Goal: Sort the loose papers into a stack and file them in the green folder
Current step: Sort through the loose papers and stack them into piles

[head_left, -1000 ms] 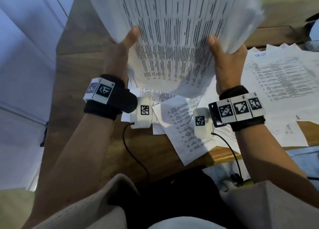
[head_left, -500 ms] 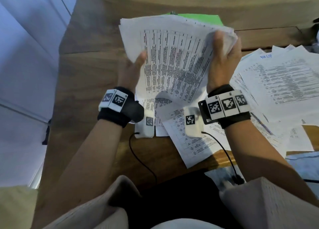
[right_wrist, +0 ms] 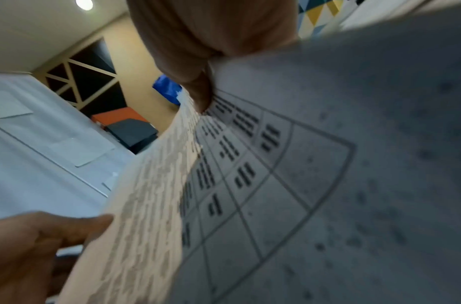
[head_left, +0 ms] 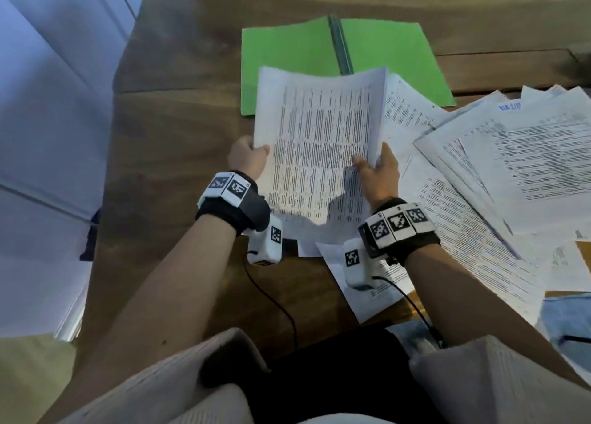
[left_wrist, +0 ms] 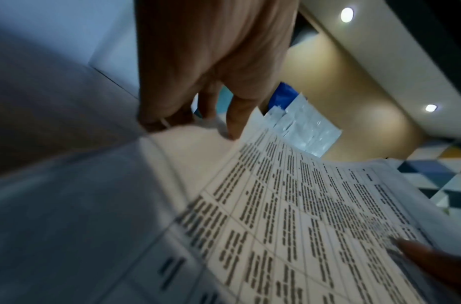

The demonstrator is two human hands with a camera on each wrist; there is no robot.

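Observation:
A stack of printed papers (head_left: 319,142) lies low over the wooden desk, its far edge overlapping the open green folder (head_left: 287,55). My left hand (head_left: 248,156) grips the stack's left edge, thumb on top. My right hand (head_left: 377,167) grips the right edge, thumb pressed on the top sheet. In the left wrist view the fingers (left_wrist: 232,117) curl under the stack (left_wrist: 289,205). In the right wrist view the thumb (right_wrist: 201,94) pinches the sheets (right_wrist: 276,185). More loose papers (head_left: 511,167) spread to the right.
The wooden desk (head_left: 176,135) runs left to a white wall (head_left: 48,103). A loose sheet (head_left: 367,283) lies near the desk's front edge under my right wrist. Cables hang from both wrist cameras.
The stack came down from in front of the camera toward the desk, uncovering the green folder. My right hand slid from the stack's top corner to its right edge.

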